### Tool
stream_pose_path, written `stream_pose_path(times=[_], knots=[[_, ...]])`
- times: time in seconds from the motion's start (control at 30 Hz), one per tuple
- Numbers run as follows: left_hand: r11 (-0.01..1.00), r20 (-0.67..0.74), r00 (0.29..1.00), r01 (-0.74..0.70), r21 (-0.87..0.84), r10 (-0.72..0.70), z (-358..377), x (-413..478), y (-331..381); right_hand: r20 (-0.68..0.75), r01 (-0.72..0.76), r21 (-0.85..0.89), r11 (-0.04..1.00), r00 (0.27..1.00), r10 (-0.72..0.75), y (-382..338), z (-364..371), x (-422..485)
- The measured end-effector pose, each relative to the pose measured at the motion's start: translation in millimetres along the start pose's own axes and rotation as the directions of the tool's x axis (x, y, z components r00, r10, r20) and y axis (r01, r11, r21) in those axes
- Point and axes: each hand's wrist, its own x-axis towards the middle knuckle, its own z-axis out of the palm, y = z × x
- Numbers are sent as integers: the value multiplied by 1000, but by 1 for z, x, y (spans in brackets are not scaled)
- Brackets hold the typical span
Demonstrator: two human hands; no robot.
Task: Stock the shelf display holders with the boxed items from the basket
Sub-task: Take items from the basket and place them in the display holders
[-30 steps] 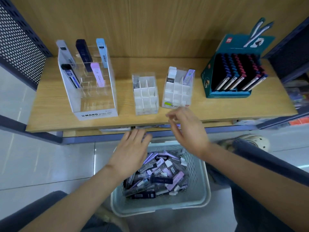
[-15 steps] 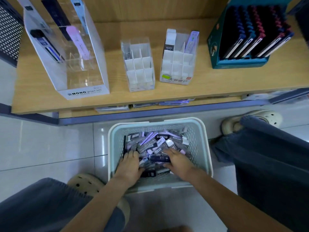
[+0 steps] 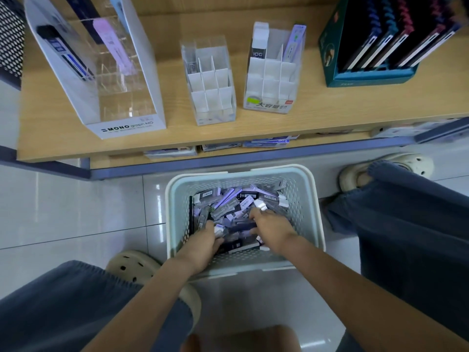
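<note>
I cannot see the fingertips of the left hand (image 3: 203, 243) or the right hand (image 3: 271, 227). Both are sunk among the boxed items (image 3: 228, 207) in the basket (image 3: 172, 214), so I cannot tell whether either grips a box. The print on those boxes is too small and smeared for me to read. The top edge cuts off the tall MONO holder (image 3: 142, 80) and the teal display box (image 3: 327, 54), which the right edge clips too. Under the upper shelf board (image 3: 304, 123), the packs (image 3: 266, 143) show only their front ends. I cannot identify a blurred brown shape (image 3: 243, 337) at the bottom edge.
</note>
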Motion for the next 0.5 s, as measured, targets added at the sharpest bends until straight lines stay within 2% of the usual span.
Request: stream_pose_path(times=[0.07,0.1,0.17,0.2,0.3,0.43,0.5], knots=[[978,-99,995,13,-206,-34,-1,-4,7,-45,2,68,998,999,1,-1,-10,-6],[933,-136,987,30,-358,-84,-2,-5,11,-57,0,125,992,998,7,-2,-15,-9],[767,-174,965,38,-640,-194,-5,-9,24,-77,8,244,970,997,11,-6,-27,-15],[686,-181,956,28,-727,-231,-8,-12,31,-85,22,302,953,996,3,-9,-32,-19],[520,-220,928,-33,-854,-301,-14,-17,54,-79,43,486,873,997,-4,-24,-43,-30],[244,-98,926,-6,-970,-365,-23,-20,72,-76,44,586,809,997,1,-39,-55,-41],[175,-66,921,2,-985,-384,-26,-22,76,-53,15,617,787,998,23,-42,-60,-45]])
